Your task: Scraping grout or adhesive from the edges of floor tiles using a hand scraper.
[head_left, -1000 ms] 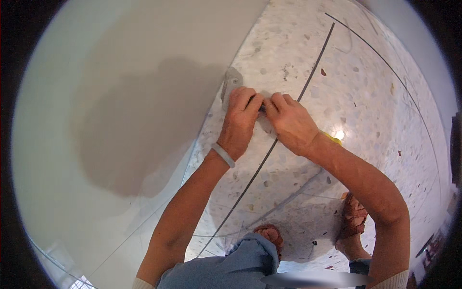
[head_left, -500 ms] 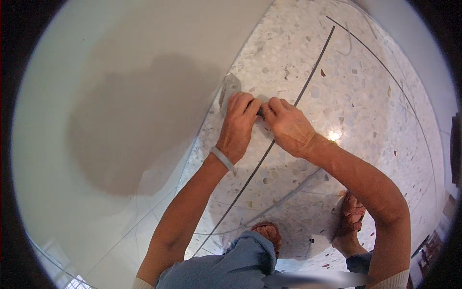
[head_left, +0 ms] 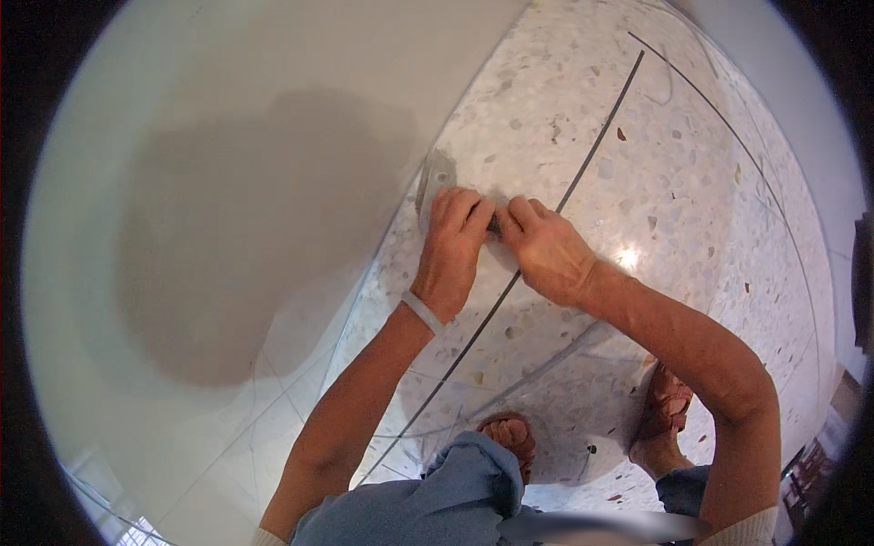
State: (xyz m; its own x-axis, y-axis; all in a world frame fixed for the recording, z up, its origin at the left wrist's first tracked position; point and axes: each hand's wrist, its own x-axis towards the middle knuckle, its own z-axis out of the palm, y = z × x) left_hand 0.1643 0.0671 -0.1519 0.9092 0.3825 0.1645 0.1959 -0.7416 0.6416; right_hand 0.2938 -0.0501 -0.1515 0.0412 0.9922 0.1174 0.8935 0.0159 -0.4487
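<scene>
Pinching a small dark piece point(head_left: 494, 224), my left hand point(head_left: 449, 241) and right hand point(head_left: 553, 253) curl nearly closed, partly hiding it; grey plate point(head_left: 441, 176) just past my left fingers, dark strip point(head_left: 597, 136) beneath my right.

No legible text, labels, numbers or signs; view's margins possibly too blurred.

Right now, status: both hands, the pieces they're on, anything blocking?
Left hand: fingers curled, overlapping grey plate. Right hand: fingertips at small dark piece between hands. Fingers cover much of both pieces; grip unclear.
</scene>
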